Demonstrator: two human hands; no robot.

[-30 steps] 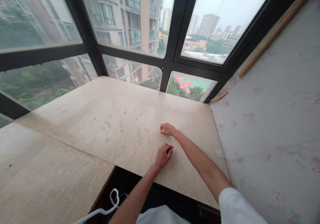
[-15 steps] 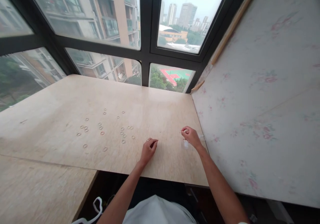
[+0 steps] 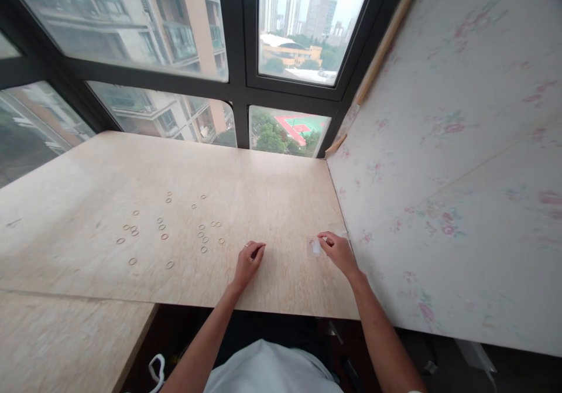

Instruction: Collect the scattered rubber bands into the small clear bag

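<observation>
My left hand (image 3: 250, 261) rests on the counter with its fingers curled and pressed together. A thin ring is worn on one of its fingers, and whatever the fingertips hold, if anything, is hidden. To the right, my right hand (image 3: 337, 252) is pinched at the edge of a small clear plastic container (image 3: 315, 249). A small ring shape shows in or on this container, with a white patch beside it. What sits between the right fingertips is too small to make out. Several thin rings (image 3: 170, 265) lie scattered to the left, one of them a reddish ring (image 3: 164, 236).
The beige marbled counter (image 3: 281, 194) runs to dark-framed windows (image 3: 239, 88) at the back. A flower-patterned wall (image 3: 417, 176) bounds the right side. At the lower left the counter's edge turns, and a white cable or strap (image 3: 157, 372) hangs below.
My right hand has shifted slightly down and rightward against the counter, uncovering the clear container. The ring at its fingertips no longer shows there. My left hand keeps its pose; the view has turned right.
</observation>
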